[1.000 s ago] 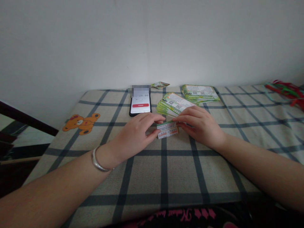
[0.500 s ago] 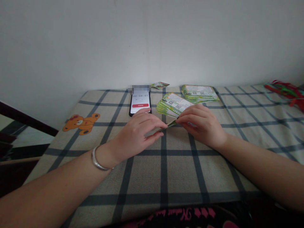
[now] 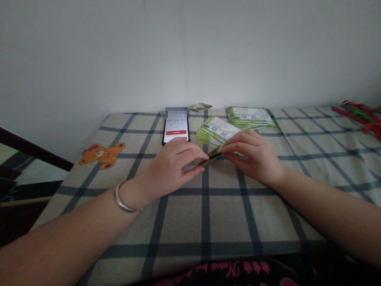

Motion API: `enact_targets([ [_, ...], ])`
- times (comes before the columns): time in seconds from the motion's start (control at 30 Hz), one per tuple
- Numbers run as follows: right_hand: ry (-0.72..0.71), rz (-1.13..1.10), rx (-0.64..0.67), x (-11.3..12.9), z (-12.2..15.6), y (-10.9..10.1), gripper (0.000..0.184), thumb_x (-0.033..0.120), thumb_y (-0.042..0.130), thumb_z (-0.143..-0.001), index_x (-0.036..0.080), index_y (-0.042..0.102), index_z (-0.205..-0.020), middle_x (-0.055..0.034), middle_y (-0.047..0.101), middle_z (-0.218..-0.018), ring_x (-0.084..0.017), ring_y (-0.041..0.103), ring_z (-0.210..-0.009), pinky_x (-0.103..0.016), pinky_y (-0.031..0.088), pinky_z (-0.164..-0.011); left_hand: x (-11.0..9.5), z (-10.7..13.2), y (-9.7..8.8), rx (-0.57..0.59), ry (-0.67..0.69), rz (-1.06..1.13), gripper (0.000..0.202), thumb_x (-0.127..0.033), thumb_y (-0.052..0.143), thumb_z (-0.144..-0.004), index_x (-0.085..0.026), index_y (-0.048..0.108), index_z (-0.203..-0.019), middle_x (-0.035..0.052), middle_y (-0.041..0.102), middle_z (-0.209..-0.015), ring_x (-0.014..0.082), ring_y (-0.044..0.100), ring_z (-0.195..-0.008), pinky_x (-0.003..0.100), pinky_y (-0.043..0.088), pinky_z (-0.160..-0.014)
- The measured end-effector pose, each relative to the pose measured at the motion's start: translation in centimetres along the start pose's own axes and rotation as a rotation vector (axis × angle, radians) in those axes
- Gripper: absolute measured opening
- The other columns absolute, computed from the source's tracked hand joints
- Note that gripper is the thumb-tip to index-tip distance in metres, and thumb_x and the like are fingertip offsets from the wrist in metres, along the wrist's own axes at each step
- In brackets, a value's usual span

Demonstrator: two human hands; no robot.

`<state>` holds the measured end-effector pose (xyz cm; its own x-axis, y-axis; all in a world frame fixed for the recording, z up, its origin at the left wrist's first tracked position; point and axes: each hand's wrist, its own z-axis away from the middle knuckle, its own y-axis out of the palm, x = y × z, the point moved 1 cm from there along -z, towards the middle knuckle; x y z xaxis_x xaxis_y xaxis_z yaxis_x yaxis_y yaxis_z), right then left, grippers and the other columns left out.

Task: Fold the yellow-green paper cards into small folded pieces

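Observation:
Both hands meet over the middle of the table around a small folded paper card [image 3: 214, 153], greenish and seen nearly edge-on. My left hand [image 3: 177, 162], with a silver bangle on its wrist, pinches the card's left end between thumb and fingers. At the other end, the fingertips of my right hand [image 3: 253, 157] are closed on the card. Just behind the right hand lies a fanned pile of green-and-white printed cards [image 3: 218, 129], partly covered by its fingers. A second stack of the same cards [image 3: 253, 116] sits farther back to the right.
A phone [image 3: 176, 126] showing a timer lies behind my left hand. Near the wall is a folded paper piece [image 3: 201, 107]. A bear figure [image 3: 102, 155] is on the checked tablecloth [image 3: 181, 222] at left. Red and green stringy material [image 3: 358, 117] lies far right.
The card between my fingers has tilted and its folds have parted, showing a raised flap. Both hands stay in nearly the same place.

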<state>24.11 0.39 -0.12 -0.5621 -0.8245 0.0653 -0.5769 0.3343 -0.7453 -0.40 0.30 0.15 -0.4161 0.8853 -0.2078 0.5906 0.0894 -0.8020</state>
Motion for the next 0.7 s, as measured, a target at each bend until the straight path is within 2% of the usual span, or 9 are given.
enact_targets([
  [0.17, -0.056, 0.054, 0.002, 0.5, 0.0, -0.3, 0.015, 0.02, 0.062, -0.088, 0.026, 0.067, -0.101, -0.0041, 0.07, -0.097, -0.019, 0.059, -0.088, -0.036, 0.048, -0.079, 0.2, 0.0, 0.0, -0.003, -0.007, -0.006, 0.017, -0.026, 0.062, -0.089, -0.019, 0.062, -0.105, 0.0049, 0.069, -0.102, 0.0196, 0.061, -0.099, 0.039, 0.047, -0.095],
  [0.3, -0.134, 0.091, 0.075, 0.9, 0.0, -0.2, 0.017, 0.021, 0.061, -0.089, 0.023, 0.067, -0.105, -0.0042, 0.071, -0.098, -0.02, 0.059, -0.088, -0.035, 0.048, -0.077, 0.2, 0.0, 0.0, 0.007, -0.015, -0.025, 0.019, -0.025, 0.063, -0.088, -0.018, 0.059, -0.105, 0.0049, 0.068, -0.101, 0.02, 0.06, -0.1, 0.038, 0.046, -0.094],
  [0.5, -0.185, 0.015, 0.158, 1.2, -0.1, -0.1, 0.017, 0.02, 0.057, -0.092, 0.021, 0.067, -0.105, -0.0047, 0.072, -0.102, -0.019, 0.06, -0.092, -0.035, 0.049, -0.08, 0.3, 0.1, 0.0, 0.057, -0.064, -0.034, 0.02, -0.033, 0.059, -0.09, -0.02, 0.057, -0.106, 0.0041, 0.068, -0.1, 0.0202, 0.061, -0.096, 0.037, 0.048, -0.088],
  [0.7, -0.21, -0.007, 0.263, 1.3, -0.1, -0.1, 0.017, 0.021, 0.054, -0.093, 0.019, 0.067, -0.103, -0.0041, 0.072, -0.104, -0.02, 0.06, -0.096, -0.035, 0.048, -0.083, 0.5, 0.3, 0.4, 0.027, -0.179, -0.018, 0.015, -0.021, 0.056, -0.09, -0.019, 0.055, -0.105, 0.0027, 0.067, -0.096, 0.0169, 0.064, -0.088, 0.031, 0.05, -0.08],
])
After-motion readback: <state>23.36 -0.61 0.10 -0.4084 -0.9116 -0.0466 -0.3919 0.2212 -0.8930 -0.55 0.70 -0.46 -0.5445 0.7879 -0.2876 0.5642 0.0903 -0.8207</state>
